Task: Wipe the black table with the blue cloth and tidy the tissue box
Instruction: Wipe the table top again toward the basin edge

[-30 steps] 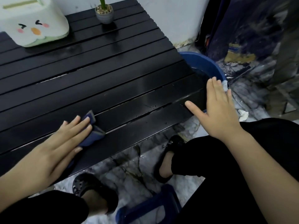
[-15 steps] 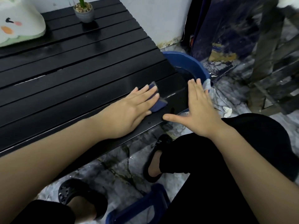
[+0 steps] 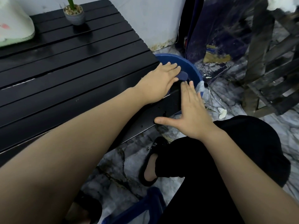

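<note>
My left hand (image 3: 159, 80) lies flat with straight fingers on the blue cloth (image 3: 183, 75) at the right end of the black slatted table (image 3: 72, 75). The cloth sticks out past the fingertips, over the table's edge and above the blue basin (image 3: 193, 68). Beside the table's near right corner my right hand (image 3: 194, 110) is held flat, fingers straight, thumb spread, holding nothing. The white tissue box (image 3: 14, 28) with a cartoon face stands at the table's far left, partly out of frame.
A small potted plant (image 3: 74, 13) stands at the back of the table. The blue basin sits on the marble floor against the table's right end. A dark wooden frame (image 3: 267, 70) leans at the right. A blue stool (image 3: 137, 210) is under me.
My left hand has pushed the cloth rightward along the table, from the near left to the right edge over the basin. My right hand stayed by the near right corner.
</note>
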Motion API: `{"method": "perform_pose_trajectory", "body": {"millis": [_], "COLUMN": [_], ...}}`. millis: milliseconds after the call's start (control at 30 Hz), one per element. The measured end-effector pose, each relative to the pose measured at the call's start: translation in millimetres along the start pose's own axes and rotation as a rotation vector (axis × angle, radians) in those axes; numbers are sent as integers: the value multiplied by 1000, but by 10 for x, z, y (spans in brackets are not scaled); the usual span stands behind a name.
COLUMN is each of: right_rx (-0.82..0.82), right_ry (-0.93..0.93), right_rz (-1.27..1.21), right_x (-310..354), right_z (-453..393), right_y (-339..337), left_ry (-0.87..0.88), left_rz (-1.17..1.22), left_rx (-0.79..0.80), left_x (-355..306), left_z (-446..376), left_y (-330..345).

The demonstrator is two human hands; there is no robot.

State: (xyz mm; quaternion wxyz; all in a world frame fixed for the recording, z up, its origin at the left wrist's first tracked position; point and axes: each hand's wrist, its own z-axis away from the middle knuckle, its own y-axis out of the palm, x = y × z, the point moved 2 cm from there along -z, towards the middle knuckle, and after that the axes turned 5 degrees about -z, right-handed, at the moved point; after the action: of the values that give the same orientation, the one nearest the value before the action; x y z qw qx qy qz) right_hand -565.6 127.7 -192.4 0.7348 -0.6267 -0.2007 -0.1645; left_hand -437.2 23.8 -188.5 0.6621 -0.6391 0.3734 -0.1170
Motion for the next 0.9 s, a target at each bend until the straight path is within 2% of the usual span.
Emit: {"method": "perform_pose_trajectory", "body": {"millis": [67, 167, 300, 367, 467, 633, 900], "right_rx": [6, 12, -79, -93, -19, -17, -22], "right_ry": [2, 9, -16, -111, -210, -212, -216], "right_rz": [10, 34, 137, 183, 187, 290, 306], "right_x": [0, 10, 145, 297, 523, 607, 615], "right_z": [5, 16, -27, -56, -86, -113, -113], "right_y": [-7, -20, -30, 10, 159, 318, 332], "left_ry": [-64, -222, -439, -546, -668, -614, -313], "left_rz": [106, 261, 250, 137, 4, -69, -44], "left_rx": [-67, -265, -433, -438, -337, -265, -162], "left_x": [48, 273, 767, 1023, 1216, 1112, 865], "left_z": [47, 311, 915, 1237, 1596, 1555, 722], "left_y": [-64, -243, -499, -595, -622, -478, -350]}}
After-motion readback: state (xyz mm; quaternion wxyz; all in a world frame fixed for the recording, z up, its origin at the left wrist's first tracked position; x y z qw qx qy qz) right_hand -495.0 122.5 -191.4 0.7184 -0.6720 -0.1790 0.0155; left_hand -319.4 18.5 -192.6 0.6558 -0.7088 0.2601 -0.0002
